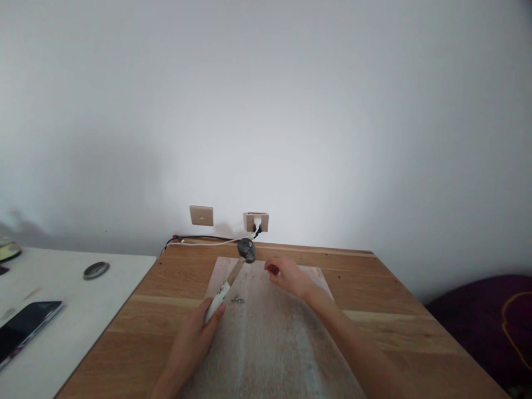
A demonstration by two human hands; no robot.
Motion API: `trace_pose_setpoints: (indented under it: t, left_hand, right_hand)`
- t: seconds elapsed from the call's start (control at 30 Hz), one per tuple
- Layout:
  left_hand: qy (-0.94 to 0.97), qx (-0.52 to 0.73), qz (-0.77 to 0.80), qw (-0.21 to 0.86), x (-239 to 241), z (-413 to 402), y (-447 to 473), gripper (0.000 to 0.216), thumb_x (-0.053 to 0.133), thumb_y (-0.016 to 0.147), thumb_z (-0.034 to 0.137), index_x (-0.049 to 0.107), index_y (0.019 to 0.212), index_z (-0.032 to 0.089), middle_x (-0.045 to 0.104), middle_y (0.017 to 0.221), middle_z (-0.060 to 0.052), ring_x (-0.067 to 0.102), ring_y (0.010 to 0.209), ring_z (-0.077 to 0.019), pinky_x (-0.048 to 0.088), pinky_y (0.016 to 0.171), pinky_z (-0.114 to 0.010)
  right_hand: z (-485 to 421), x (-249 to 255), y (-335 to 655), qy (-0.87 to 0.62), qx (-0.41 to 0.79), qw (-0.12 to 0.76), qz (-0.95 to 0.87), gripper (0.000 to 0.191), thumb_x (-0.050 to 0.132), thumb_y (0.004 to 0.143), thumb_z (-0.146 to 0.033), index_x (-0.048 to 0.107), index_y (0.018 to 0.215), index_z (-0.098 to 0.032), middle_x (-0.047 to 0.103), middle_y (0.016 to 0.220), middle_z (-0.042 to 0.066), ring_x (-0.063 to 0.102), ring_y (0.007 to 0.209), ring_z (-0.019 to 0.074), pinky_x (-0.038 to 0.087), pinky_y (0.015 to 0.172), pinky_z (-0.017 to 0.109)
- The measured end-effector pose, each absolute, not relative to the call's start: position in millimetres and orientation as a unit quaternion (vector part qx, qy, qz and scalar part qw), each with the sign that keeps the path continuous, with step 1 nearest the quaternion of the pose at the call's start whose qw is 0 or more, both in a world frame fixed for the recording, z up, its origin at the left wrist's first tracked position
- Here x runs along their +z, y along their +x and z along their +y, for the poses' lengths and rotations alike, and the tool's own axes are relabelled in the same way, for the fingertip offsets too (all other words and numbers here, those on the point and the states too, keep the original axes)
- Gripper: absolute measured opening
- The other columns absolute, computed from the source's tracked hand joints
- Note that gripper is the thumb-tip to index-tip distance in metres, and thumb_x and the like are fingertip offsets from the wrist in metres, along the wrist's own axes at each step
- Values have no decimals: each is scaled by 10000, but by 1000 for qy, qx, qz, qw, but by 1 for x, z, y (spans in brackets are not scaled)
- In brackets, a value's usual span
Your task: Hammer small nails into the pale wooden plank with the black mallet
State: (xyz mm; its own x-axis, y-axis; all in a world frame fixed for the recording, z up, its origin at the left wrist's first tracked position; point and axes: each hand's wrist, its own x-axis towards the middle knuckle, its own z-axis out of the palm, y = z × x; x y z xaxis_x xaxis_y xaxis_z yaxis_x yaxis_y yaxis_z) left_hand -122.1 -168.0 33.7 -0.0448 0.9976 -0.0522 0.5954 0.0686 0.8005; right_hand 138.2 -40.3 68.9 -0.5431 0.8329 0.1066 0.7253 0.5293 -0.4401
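My left hand (195,332) grips the pale handle of a hammer (233,274), whose dark head points up and away toward the wall. My right hand (288,275) hovers over the far part of a whitewashed wooden board (266,343), fingers pinched together on something too small to make out. Several small nails (238,300) lie on the board just right of the hammer handle. The board rests on a wooden table (374,310).
A white table (75,310) at left carries a phone (25,327) and a round grey lid (96,270). Two wall sockets (255,221) sit behind the table, with a cable (199,241) along its back edge. A dark purple cushion (486,321) lies at right.
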Motion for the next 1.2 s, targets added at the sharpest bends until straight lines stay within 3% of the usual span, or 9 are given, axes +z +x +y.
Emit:
trace_pose_setpoints:
  t: [0.1,0.17,0.3,0.57,0.8,0.93,1.07,1.2]
  left_hand:
    - [608,310,652,329,32,-168,-123,482,385,921,563,673,1041,195,772,950,-89,717,924,-299,511,820,-353]
    - [606,318,649,333,32,-168,-124,473,398,918,565,675,1033,199,772,944,-84,715,929,-300,515,819,-351]
    - [606,317,644,342,32,-170,-124,469,394,928,569,670,1025,203,769,931,-80,711,949,-300,518,819,-345]
    - [621,298,642,338,32,-170,-124,435,405,936,537,667,1012,198,764,925,-75,709,923,-284,498,768,-323]
    - [628,292,635,343,40,-170,-122,414,400,947,521,653,1028,204,762,944,-69,707,930,-276,482,770,-307]
    - [652,269,627,331,42,-170,-121,419,399,957,521,659,1035,202,762,941,-70,705,925,-275,470,777,-308]
    - [674,235,620,327,46,-170,-117,382,425,946,490,673,990,204,762,924,-64,708,908,-266,459,764,-292]
    - [671,236,630,314,50,-167,-121,381,431,934,485,681,1000,205,767,904,-68,712,886,-271,464,747,-293]
  right_hand:
    - [-35,61,128,-431,165,115,-880,181,590,864,-32,706,935,-152,718,941,41,654,854,156,505,808,291]
    - [-34,56,123,-427,157,89,-886,70,622,939,-166,688,956,-148,706,968,32,666,887,169,539,828,348]
    - [-35,54,120,-437,142,56,-886,218,633,971,-340,667,1074,-152,695,1076,49,678,959,194,568,862,411]
    - [-34,54,117,-472,133,54,-870,308,632,971,-349,625,1222,-172,659,1214,78,667,1035,219,571,885,433]
    - [-35,52,124,-473,154,112,-860,357,683,930,-274,610,1261,-161,721,1095,82,693,1009,221,552,904,393]
    - [-35,59,147,-476,147,180,-848,488,716,870,-219,563,1331,-176,659,1285,143,648,1144,245,492,999,399]
    - [-39,69,167,-482,123,221,-839,452,650,897,-187,544,1337,-197,605,1325,136,646,1113,222,490,995,407]
    - [-56,73,162,-479,97,225,-843,269,504,962,-135,602,1211,-157,630,1194,139,640,1063,226,492,958,399]
